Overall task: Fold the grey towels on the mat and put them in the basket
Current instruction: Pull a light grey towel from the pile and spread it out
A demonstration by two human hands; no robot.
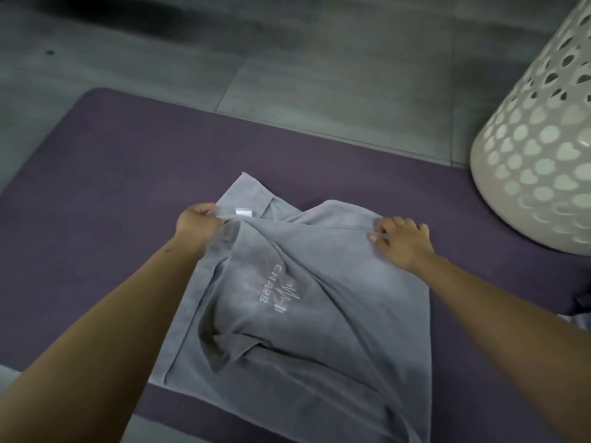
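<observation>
Grey cloth fills the middle of the view: one grey towel [303, 314] lies on the purple mat [112, 187], wrinkled and partly doubled over itself. White letters reading "CHARS" [270, 284] with a small zigzag mark show on its upper layer, and a small white label [243, 212] sits at its far edge.

The left hand [198, 222] has its fingers curled around the far left part of the towel, just beside the label, so its grip is closed on the cloth and lifts it a little. The right hand [399, 241] pinches the far right edge of the same towel, with the other fingers spread and resting on the cloth near the mat. Both bare forearms reach forward over the towel from the near side.

At the right, the white basket [537, 148] with heart-shaped holes stands partly on the mat's far right corner, well apart from the towel. Beyond the mat is a grey tiled floor [287, 59]. A bit of another grey cloth [575, 322] shows at the right edge of the view.
</observation>
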